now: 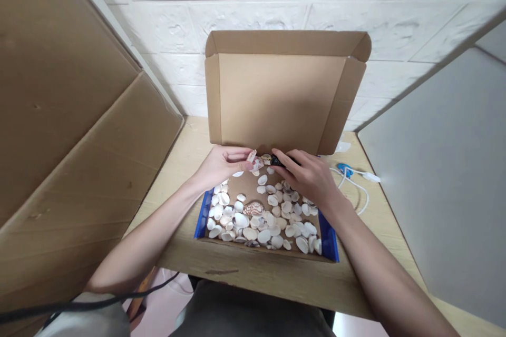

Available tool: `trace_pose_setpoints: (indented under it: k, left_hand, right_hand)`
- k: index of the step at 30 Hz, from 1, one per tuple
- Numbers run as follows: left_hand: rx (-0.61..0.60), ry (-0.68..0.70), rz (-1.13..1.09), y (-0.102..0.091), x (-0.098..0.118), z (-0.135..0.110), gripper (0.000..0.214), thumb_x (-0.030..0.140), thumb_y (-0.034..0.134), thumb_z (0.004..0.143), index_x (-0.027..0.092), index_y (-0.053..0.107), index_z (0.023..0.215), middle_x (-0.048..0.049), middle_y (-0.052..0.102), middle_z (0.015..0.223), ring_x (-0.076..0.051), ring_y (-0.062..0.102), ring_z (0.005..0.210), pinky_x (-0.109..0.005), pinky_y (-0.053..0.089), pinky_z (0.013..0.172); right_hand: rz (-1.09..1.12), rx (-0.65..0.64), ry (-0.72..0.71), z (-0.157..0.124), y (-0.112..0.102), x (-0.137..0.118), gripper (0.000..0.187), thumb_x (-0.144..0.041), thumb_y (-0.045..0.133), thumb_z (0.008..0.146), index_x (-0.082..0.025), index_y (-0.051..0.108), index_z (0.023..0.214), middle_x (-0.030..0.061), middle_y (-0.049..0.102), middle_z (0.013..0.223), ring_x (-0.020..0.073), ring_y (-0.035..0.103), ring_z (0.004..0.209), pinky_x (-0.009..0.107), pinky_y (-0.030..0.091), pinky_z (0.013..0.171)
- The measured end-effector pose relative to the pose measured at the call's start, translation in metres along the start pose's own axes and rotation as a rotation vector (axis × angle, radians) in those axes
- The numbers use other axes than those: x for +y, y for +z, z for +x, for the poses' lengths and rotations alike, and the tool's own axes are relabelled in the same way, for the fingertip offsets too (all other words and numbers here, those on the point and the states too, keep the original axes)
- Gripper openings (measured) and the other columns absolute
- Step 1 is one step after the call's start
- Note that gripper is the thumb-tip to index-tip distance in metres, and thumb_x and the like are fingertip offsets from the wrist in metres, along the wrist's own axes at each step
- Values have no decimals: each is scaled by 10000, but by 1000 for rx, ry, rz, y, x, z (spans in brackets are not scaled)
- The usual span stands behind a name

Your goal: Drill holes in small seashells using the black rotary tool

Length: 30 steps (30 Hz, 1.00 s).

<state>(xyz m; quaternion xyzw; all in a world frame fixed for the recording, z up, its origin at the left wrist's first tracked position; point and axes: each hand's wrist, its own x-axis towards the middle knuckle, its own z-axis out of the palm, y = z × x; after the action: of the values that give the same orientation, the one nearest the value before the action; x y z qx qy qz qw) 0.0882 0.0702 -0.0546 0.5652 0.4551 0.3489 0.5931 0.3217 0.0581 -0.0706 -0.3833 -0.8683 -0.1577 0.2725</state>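
An open cardboard box [241, 185] with blue sides holds many seashells [272, 229]. Above its back part, my left hand [222, 166] pinches a pinkish-white speckled seashell [258, 163] between thumb and fingers. Close against it, my right hand [306, 174] is closed around a small black item [276, 160], whose kind I cannot make out. A small yellowish piece [266, 159] shows between the two hands. A larger brown-patterned shell [253, 208] lies among the white ones in the middle of the box.
The box lid [280, 100] stands upright against the white brick wall [276, 13]. A white cable [366, 197] with a blue clip [344, 169] lies on the wooden table [185, 253] to the right. Cardboard [98, 142] rises on the left, a grey panel [443, 168] on the right.
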Motion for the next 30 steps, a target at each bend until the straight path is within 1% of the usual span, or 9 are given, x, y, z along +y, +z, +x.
trace_pose_setpoints:
  k: [3, 8, 11, 15, 20, 25, 30]
  left_hand:
    - [-11, -2, 8, 0, -1, 0, 409, 312, 788, 688, 188, 719, 1072, -86, 736, 1074, -246, 690, 999, -406, 520, 935]
    - [-75, -11, 16, 1, 1, -1, 410, 298, 790, 682, 192, 718, 1071, -77, 749, 1034, -236, 696, 978, -394, 527, 924]
    - [-74, -23, 29, 2, 1, -1, 424, 292, 784, 686, 191, 710, 1090, -78, 747, 1041, -237, 696, 975, -406, 527, 926]
    - [-81, -32, 21, 3, 0, -1, 449, 300, 790, 677, 195, 704, 1105, -77, 744, 1051, -242, 694, 986, -409, 528, 929]
    - [-103, -58, 31, 5, -1, 0, 480, 315, 805, 657, 203, 701, 1112, -73, 737, 1069, -268, 679, 1030, -427, 524, 941]
    - [-82, -61, 23, 5, -3, 0, 486, 317, 826, 623, 193, 715, 1080, -77, 730, 1084, -281, 668, 1055, -440, 511, 968]
    - [-82, -48, 19, 5, -3, -1, 464, 315, 815, 641, 197, 715, 1078, -76, 739, 1064, -271, 676, 1039, -432, 526, 945]
  right_hand:
    - [39, -32, 6, -1, 1, 0, 327, -365, 480, 951, -148, 597, 1166, 32, 656, 772, 123, 581, 669, 253, 372, 571]
    - [79, -40, -48, -1, 1, 0, 317, -351, 486, 949, -134, 593, 1154, 41, 668, 798, 126, 594, 684, 254, 401, 592]
    - [82, -39, -43, -1, 1, 0, 310, -338, 507, 939, -148, 591, 1168, 42, 667, 800, 132, 593, 690, 260, 415, 606]
    - [108, -49, -51, -1, 2, 0, 327, -336, 502, 941, -138, 579, 1189, 44, 655, 796, 136, 592, 697, 262, 429, 609]
    - [155, -84, -75, -1, 3, -3, 355, -361, 479, 949, -125, 567, 1199, 35, 644, 781, 130, 595, 673, 249, 427, 570]
    - [187, -96, -49, -1, 4, -4, 355, -375, 476, 950, -133, 575, 1190, 35, 650, 784, 126, 601, 669, 241, 432, 572]
    - [208, -93, -36, -2, 5, -4, 362, -364, 490, 944, -135, 571, 1212, 37, 645, 781, 131, 600, 682, 244, 431, 565]
